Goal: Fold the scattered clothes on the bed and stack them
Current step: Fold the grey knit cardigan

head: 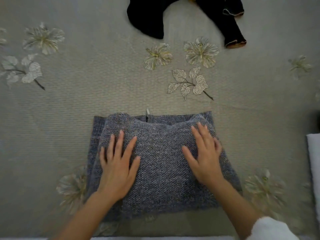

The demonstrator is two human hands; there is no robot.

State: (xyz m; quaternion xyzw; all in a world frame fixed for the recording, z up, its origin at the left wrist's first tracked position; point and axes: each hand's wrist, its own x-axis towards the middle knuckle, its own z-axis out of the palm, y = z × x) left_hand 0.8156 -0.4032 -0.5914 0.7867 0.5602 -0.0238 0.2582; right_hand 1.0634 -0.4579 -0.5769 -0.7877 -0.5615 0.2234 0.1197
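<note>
A grey-blue knitted sweater (161,163) lies folded into a rough rectangle on the bed, close to the near edge. My left hand (119,163) rests flat on its left half with the fingers spread. My right hand (204,156) presses flat on its right half, fingers straight. A small white label sticks out at the sweater's far edge. A black garment (187,16) with tan-trimmed cuffs lies unfolded at the far side of the bed, partly cut off by the top of the view.
The bed cover (86,92) is grey-green with embroidered pale flowers and leaves. A pale folded cloth (314,161) lies at the right edge. A white fluffy sleeve (270,229) shows at the bottom right.
</note>
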